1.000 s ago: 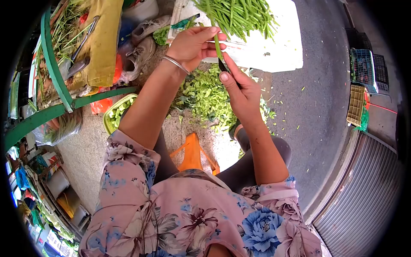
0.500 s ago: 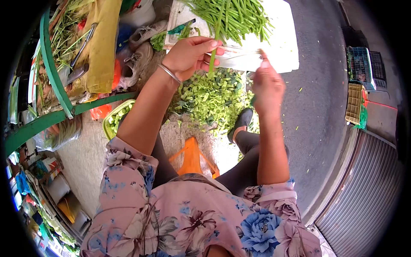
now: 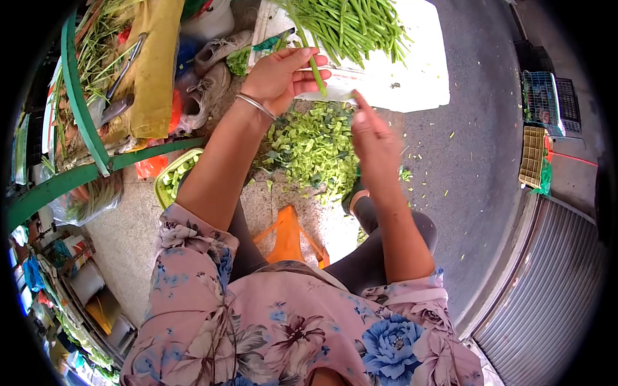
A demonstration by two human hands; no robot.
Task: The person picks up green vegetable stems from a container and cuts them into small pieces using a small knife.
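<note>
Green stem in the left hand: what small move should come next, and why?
Probably bring the right hand in to the near end of the green stem: the left hand holds the stem with that end sticking out, free, and the right hand hovers beside it, apart from the stem.

Left hand point(image 3: 277, 80): raised ahead of the body, the grip formed by bringing the thumb toward the fingers.
Left thumb point(image 3: 297, 60): straight, at the far side of the grip.
Left fingers point(image 3: 301, 86): loosely curled and slightly spread, nearer the body than the thumb.
Left forearm point(image 3: 219, 164): slants forward and rightward into the grip.
Right hand point(image 3: 375, 138): right of the left grip and apart from it, blurred; its hold is unclear.
Right index finger point(image 3: 363, 105): extended, pointing toward the grip.
Right forearm point(image 3: 402, 235): reaches forward, right of the grip.
</note>
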